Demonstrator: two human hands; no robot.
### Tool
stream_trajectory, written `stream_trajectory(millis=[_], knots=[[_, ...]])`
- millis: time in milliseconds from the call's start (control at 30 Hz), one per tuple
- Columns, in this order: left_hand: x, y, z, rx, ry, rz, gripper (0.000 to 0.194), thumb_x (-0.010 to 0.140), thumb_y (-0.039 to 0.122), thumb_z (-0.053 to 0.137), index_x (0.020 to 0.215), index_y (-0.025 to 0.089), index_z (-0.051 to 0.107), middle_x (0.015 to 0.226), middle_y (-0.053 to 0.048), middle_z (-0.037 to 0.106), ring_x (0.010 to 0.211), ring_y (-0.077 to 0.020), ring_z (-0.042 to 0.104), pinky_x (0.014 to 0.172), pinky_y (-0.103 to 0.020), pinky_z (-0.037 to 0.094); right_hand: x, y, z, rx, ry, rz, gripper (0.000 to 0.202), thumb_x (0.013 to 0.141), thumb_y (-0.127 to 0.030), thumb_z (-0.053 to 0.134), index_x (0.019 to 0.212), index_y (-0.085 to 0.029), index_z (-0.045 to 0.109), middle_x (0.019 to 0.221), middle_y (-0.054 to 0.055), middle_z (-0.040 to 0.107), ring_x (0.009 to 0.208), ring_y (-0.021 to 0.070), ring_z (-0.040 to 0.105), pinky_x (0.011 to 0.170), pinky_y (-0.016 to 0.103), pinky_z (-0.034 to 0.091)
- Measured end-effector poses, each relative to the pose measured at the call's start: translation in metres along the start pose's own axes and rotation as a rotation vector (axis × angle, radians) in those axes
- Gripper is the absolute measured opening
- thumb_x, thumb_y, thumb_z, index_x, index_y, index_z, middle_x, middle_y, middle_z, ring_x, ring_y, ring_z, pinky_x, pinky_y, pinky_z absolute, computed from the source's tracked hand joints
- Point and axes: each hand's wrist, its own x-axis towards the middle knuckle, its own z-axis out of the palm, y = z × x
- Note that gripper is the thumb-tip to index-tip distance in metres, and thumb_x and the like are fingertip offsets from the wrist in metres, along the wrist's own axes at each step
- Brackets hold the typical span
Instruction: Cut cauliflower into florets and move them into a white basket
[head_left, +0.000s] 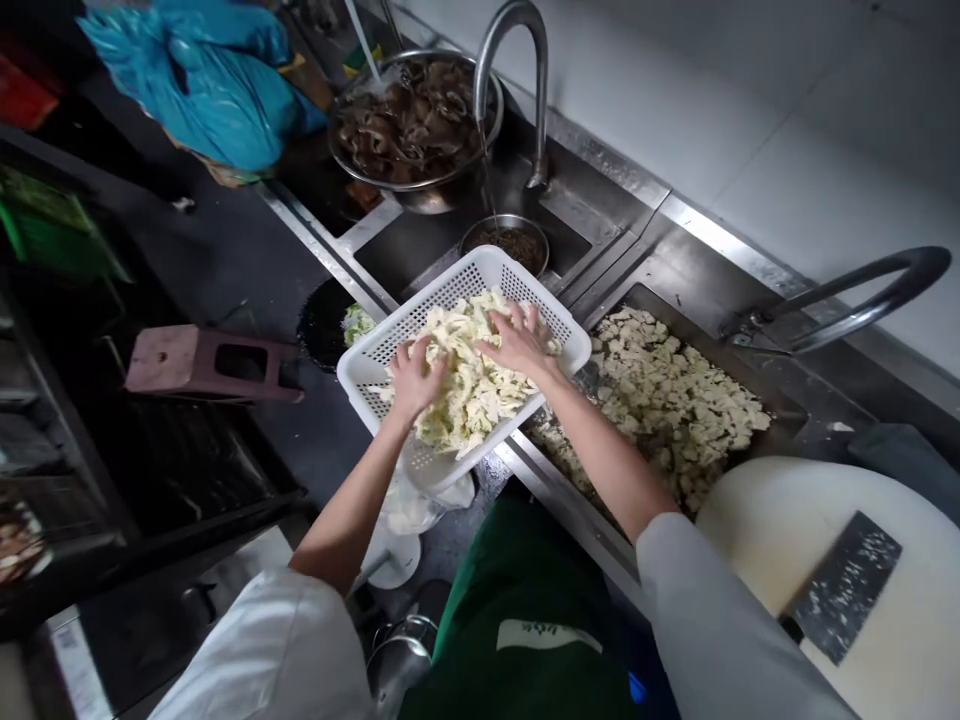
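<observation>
A white perforated basket [364, 372] rests tilted across the front edge of the metal sinks, heaped with pale cauliflower pieces [480, 385]. My left hand [420, 380] lies on the left part of the heap, fingers spread and partly bent over the pieces. On the upper right part of the heap is my right hand [519, 342], its fingers apart on the cauliflower. Neither hand is closed round a piece that I can make out. More cauliflower [664, 400] fills the sink at the right.
Behind the basket, water runs from a curved faucet [541, 90] into a small bowl [541, 262]. A large bowl [431, 195] holds brown pieces. At right lies a round white board [757, 500] with a cleaver [847, 585]. A pink stool [196, 360] lies left.
</observation>
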Motion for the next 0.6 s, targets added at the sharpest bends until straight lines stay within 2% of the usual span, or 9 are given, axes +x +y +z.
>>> stream_trajectory(millis=[67,100,167,267,333,400,467,533,600], knots=[[-0.009,-0.024,0.007,0.188,-0.055,-0.060,0.062,0.098,0.051,0.058,0.153,0.023,0.052,0.167,-0.020,0.038,0.158,-0.0458,0.026,0.121,-0.074,0.031,0.013,0.000,0.012,-0.052,-0.057,0.029,0.085,0.098,-0.081,0.036,0.165,-0.028,0.041,0.179,0.010,0.018,0.162,0.0510,0.003,0.121,0.083,0.014],[-0.012,-0.030,0.008,0.237,-0.082,-0.085,0.068,0.099,0.053,0.057,0.158,0.024,0.044,0.172,-0.019,0.028,0.160,-0.0476,0.018,0.120,-0.078,0.027,0.019,0.001,0.016,-0.059,-0.064,0.039,0.085,0.100,-0.080,0.031,0.167,-0.028,0.037,0.179,0.010,0.017,0.162,0.0499,0.002,0.121,0.083,0.012],[-0.015,-0.034,0.005,0.285,-0.160,-0.103,0.075,0.098,0.056,0.058,0.163,0.026,0.036,0.177,-0.018,0.015,0.162,-0.0505,0.010,0.117,-0.082,0.025,0.030,0.001,0.017,-0.037,-0.066,0.076,0.083,0.102,-0.078,0.026,0.169,-0.031,0.031,0.179,0.010,0.019,0.162,0.0486,0.005,0.121,0.082,0.011],[-0.015,-0.027,-0.017,0.320,-0.269,-0.049,0.080,0.092,0.056,0.066,0.161,0.025,0.040,0.176,-0.021,0.015,0.159,-0.0535,0.014,0.114,-0.082,0.030,0.035,-0.002,0.010,0.076,-0.067,0.117,0.080,0.100,-0.076,0.038,0.165,-0.030,0.040,0.175,0.011,0.028,0.161,0.0487,0.011,0.122,0.081,0.011],[-0.018,-0.020,-0.032,0.325,-0.227,0.032,0.078,0.091,0.052,0.068,0.159,0.022,0.043,0.172,-0.024,0.024,0.157,-0.0531,0.023,0.114,-0.079,0.034,0.025,0.004,0.005,0.220,0.028,0.045,0.072,0.098,-0.070,0.052,0.154,-0.025,0.056,0.171,0.012,0.036,0.161,0.0456,0.018,0.127,0.074,0.012],[-0.024,-0.010,-0.036,0.286,-0.092,0.153,0.071,0.093,0.047,0.065,0.157,0.020,0.046,0.166,-0.025,0.034,0.153,-0.0491,0.033,0.115,-0.073,0.039,0.001,0.022,0.003,0.425,0.235,-0.070,0.056,0.095,-0.060,0.061,0.137,-0.023,0.069,0.164,0.011,0.046,0.157,0.0377,0.031,0.132,0.062,0.020],[-0.030,0.007,-0.024,0.210,-0.032,0.318,0.055,0.098,0.041,0.058,0.149,0.019,0.054,0.153,-0.022,0.049,0.144,-0.0417,0.047,0.115,-0.062,0.044,-0.035,0.057,0.002,0.654,0.486,-0.067,0.039,0.093,-0.051,0.064,0.121,-0.025,0.073,0.153,0.009,0.056,0.151,0.0296,0.043,0.131,0.052,0.030],[-0.032,0.029,0.002,0.158,-0.149,0.462,0.041,0.101,0.034,0.052,0.138,0.020,0.062,0.136,-0.017,0.061,0.128,-0.0345,0.061,0.110,-0.051,0.051,-0.080,0.104,0.001,0.858,0.688,0.156,0.028,0.089,-0.045,0.067,0.109,-0.028,0.073,0.144,0.008,0.062,0.147,0.0254,0.047,0.128,0.048,0.036],[-0.030,0.052,0.032,0.191,-0.336,0.512,0.036,0.100,0.026,0.050,0.132,0.018,0.065,0.128,-0.016,0.065,0.112,-0.0305,0.067,0.101,-0.045,0.057,-0.130,0.155,0.002,1.048,0.765,0.502,0.023,0.078,-0.039,0.074,0.098,-0.029,0.072,0.145,0.007,0.061,0.153,0.0222,0.040,0.130,0.042,0.031]])
